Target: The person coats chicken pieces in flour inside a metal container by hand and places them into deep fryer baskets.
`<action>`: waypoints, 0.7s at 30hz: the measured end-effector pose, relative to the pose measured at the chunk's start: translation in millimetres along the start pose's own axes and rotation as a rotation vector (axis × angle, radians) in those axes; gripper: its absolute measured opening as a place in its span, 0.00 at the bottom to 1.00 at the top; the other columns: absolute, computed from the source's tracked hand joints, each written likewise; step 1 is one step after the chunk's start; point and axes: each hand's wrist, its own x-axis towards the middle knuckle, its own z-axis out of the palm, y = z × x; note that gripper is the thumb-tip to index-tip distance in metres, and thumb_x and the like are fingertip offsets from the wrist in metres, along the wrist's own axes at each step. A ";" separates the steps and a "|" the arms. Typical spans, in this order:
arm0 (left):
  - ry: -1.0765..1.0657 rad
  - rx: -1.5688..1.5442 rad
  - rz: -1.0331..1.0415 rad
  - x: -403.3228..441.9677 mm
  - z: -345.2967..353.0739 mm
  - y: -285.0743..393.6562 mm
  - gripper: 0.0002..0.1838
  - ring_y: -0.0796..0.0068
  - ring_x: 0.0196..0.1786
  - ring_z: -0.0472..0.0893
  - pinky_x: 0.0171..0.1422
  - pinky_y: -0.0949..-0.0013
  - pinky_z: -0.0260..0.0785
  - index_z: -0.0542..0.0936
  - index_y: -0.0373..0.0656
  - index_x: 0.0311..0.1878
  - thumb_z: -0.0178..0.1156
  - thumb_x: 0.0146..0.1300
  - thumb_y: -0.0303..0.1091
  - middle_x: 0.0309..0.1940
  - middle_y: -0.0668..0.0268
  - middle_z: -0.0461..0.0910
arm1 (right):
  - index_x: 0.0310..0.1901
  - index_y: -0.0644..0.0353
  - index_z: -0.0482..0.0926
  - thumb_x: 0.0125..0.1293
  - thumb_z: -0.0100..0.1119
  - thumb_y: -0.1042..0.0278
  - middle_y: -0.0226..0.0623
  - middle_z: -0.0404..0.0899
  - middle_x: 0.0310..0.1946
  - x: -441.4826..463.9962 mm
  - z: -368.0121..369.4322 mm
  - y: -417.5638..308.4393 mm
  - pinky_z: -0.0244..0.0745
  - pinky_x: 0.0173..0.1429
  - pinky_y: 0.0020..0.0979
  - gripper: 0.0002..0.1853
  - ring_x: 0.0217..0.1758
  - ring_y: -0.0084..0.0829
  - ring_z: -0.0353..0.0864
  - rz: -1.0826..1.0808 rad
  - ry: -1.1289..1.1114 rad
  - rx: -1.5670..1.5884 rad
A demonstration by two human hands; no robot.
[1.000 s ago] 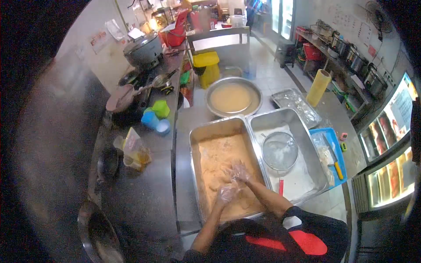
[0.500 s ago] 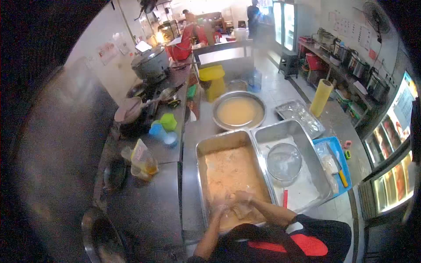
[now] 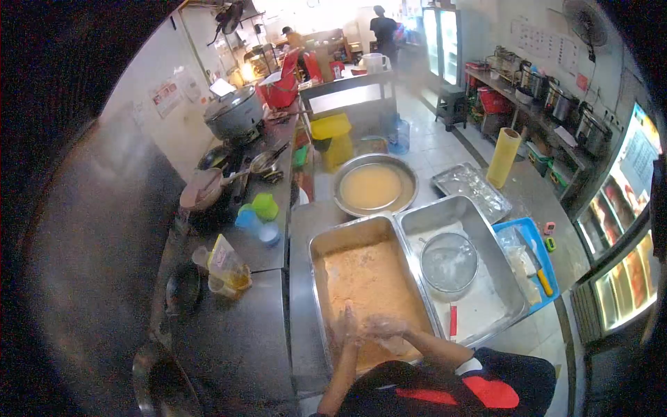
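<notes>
Your left hand (image 3: 349,329) and right hand (image 3: 390,327) sit close together over the deep pan (image 3: 354,233), whose walls likely contain the orange powder (image 3: 372,278). Finger spacing and grip: cannot tell.

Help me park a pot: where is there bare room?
Widest: the left counter, between the wok and orange-powder tray, on the near side of the plastic jugs. Smaller: between the yellow roll and timers. Crowded: from the basin through both deep trays to the blue tray.
</notes>
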 end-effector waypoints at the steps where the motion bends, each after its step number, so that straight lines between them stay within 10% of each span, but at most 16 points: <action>1: 0.015 -0.019 -0.003 5.5 0.4 1.0 0.33 0.53 0.48 0.76 0.54 0.54 0.67 0.73 0.46 0.54 0.45 0.58 0.63 0.47 0.49 0.76 | 0.40 0.62 0.76 0.62 0.52 0.50 0.45 0.75 0.34 -2.6 -15.7 -32.9 0.67 0.40 0.39 0.20 0.34 0.34 0.72 0.061 -0.064 -0.086; 4: 0.035 -0.036 -0.008 19.6 -5.7 7.1 0.34 0.53 0.48 0.76 0.54 0.54 0.67 0.72 0.45 0.55 0.46 0.58 0.64 0.48 0.49 0.76 | 0.34 0.63 0.77 0.60 0.54 0.52 0.46 0.76 0.26 -9.1 -64.7 -127.9 0.68 0.35 0.40 0.18 0.28 0.35 0.73 0.281 -0.183 -0.177; 9: -0.141 0.094 -0.032 21.6 -29.8 34.2 0.35 0.52 0.48 0.76 0.53 0.54 0.67 0.71 0.44 0.57 0.47 0.57 0.64 0.48 0.48 0.76 | 0.27 0.61 0.80 0.59 0.50 0.52 0.47 0.80 0.27 -17.9 -13.0 10.1 0.73 0.38 0.41 0.19 0.32 0.41 0.80 0.380 -0.110 -0.423; 11: -0.301 0.183 -0.059 15.2 -43.1 54.5 0.36 0.52 0.48 0.76 0.53 0.54 0.67 0.70 0.44 0.58 0.48 0.57 0.64 0.48 0.48 0.76 | 0.31 0.61 0.81 0.59 0.49 0.47 0.47 0.80 0.28 -41.0 -31.8 -29.7 0.74 0.41 0.41 0.22 0.37 0.40 0.82 0.741 -0.024 -0.283; 15: -0.693 0.313 -0.133 -2.4 -66.8 100.7 0.37 0.51 0.48 0.76 0.53 0.54 0.67 0.69 0.43 0.59 0.48 0.57 0.64 0.49 0.48 0.76 | 0.37 0.60 0.79 0.61 0.49 0.54 0.43 0.79 0.32 -40.4 15.4 17.9 0.73 0.43 0.37 0.17 0.38 0.36 0.80 0.529 0.042 -0.104; 21: -0.509 -0.371 -0.238 -26.2 -30.6 63.7 0.25 0.61 0.35 0.75 0.37 0.61 0.66 0.71 0.42 0.49 0.49 0.60 0.54 0.38 0.55 0.75 | 0.45 0.60 0.75 0.64 0.49 0.63 0.37 0.77 0.40 -42.6 22.8 36.6 0.72 0.46 0.31 0.13 0.41 0.29 0.77 0.290 0.062 0.132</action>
